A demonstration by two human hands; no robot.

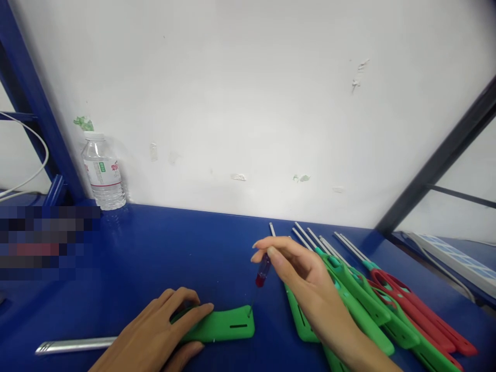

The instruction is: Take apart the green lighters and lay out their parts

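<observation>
A green lighter [228,324] with a long silver tube lies flat on the blue table [166,248], its tube pointing left. My left hand [163,325] is closed round its middle, covering part of the handle. Above the handle's right end, my right hand [302,279] pinches a small screwdriver [263,271] with a clear and red handle. The screwdriver's thin shaft slants down, and its tip is at the hole near the lighter's right end.
Several more green lighters [364,320] and red lighters [430,315] lie piled at the right. A water bottle [103,173] stands at the back left against the white wall [232,103]. A power strip [457,258] is at the far right.
</observation>
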